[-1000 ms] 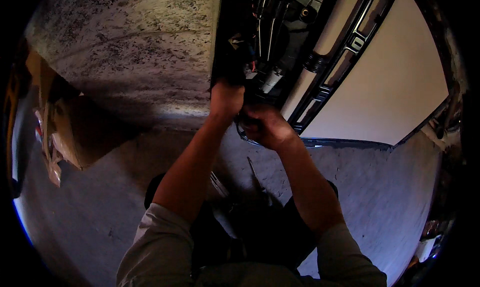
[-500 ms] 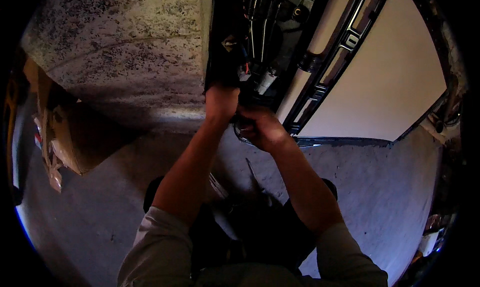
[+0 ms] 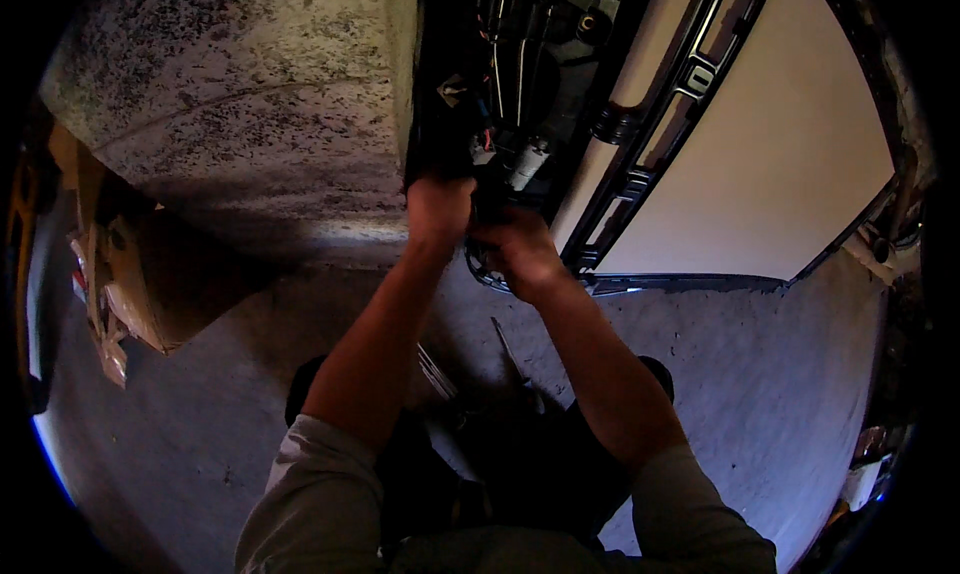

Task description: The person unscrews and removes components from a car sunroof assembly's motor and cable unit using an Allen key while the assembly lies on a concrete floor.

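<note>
My left hand [image 3: 438, 212] reaches to the lower end of a dark cavity. Its fingers are lost in shadow, so what they touch cannot be made out. Close beside it on the right, my right hand [image 3: 520, 252] has its fingers curled in at the same dark spot; whatever they grip is hidden. Just above the hands are a pale cylindrical part [image 3: 529, 164] and thin wires [image 3: 487, 134], some of them reddish. Higher in the cavity run light-coloured lines [image 3: 522, 79] among dark parts. A curved dark rim [image 3: 483, 271] lies below my right hand.
A worn, speckled panel [image 3: 250, 104] fills the upper left. To the right stands a large beige panel [image 3: 740, 164] with a black slotted strip [image 3: 640, 174]. A torn cardboard box [image 3: 170, 284] sits at left. Thin rods [image 3: 435, 372] and a slim tool [image 3: 508, 346] lie on the concrete floor [image 3: 720, 374].
Both hands have shifted slightly left in view, along with the surrounding parts. My right hand has turned a little and sits slightly lower at the same spot.
</note>
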`<action>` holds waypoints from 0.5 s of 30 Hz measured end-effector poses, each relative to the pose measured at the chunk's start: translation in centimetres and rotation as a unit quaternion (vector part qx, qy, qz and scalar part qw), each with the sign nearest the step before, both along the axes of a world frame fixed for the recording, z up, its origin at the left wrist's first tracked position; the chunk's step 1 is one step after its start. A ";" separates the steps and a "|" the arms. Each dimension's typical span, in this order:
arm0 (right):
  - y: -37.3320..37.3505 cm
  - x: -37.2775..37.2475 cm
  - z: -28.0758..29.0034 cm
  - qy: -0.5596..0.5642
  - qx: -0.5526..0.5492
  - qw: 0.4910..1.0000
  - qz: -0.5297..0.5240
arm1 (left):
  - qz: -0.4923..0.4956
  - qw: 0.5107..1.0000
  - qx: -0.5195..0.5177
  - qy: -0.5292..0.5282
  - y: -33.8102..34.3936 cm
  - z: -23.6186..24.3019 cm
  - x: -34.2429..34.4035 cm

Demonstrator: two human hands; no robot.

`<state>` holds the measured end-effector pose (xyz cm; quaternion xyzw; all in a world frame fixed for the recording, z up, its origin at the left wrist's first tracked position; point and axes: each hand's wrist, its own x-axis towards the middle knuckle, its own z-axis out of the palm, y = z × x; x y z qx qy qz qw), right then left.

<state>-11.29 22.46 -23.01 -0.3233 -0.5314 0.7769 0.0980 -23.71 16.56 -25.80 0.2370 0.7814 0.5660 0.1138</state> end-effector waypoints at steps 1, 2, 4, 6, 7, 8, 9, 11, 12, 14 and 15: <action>-0.1 0.1 0.3 -0.005 0.015 1.000 -0.007 | 0.004 1.000 0.005 -0.021 -0.1 0.4 0.4; 0.1 0.3 0.1 0.009 -0.031 0.999 -0.002 | 0.008 0.999 0.011 -0.043 -0.2 0.8 0.7; 0.4 0.5 0.1 0.043 -0.122 0.992 0.009 | -0.011 0.995 0.003 -0.096 -0.2 1.9 0.8; 0.6 0.5 -0.2 0.078 -0.189 0.979 0.028 | -0.013 0.997 -0.003 -0.078 -0.2 1.1 0.3; 0.6 0.0 -0.4 0.094 -0.211 0.972 0.036 | -0.002 0.999 -0.005 -0.032 -0.2 -0.8 -0.8; 0.8 -0.2 -0.6 0.108 -0.229 0.967 0.037 | 0.001 1.000 -0.005 0.010 0.3 -1.9 -1.3; 1.0 -0.1 -1.0 0.120 -0.238 0.963 0.029 | 0.004 1.000 0.004 0.009 0.5 -1.6 -1.0; 1.4 0.1 -1.7 0.129 -0.226 0.965 0.023 | 0.011 1.000 0.020 0.006 0.6 -0.9 -0.4; 1.6 0.1 -2.3 0.124 -0.210 0.970 0.025 | 0.011 0.999 0.038 -0.035 0.4 -0.1 0.1; 1.8 0.3 -3.1 0.105 -0.169 0.980 0.020 | 0.010 0.990 0.071 -0.118 0.1 1.6 1.1; 1.6 0.2 -3.1 0.091 -0.147 0.985 0.015 | 0.013 0.996 0.030 -0.085 -0.1 1.3 1.0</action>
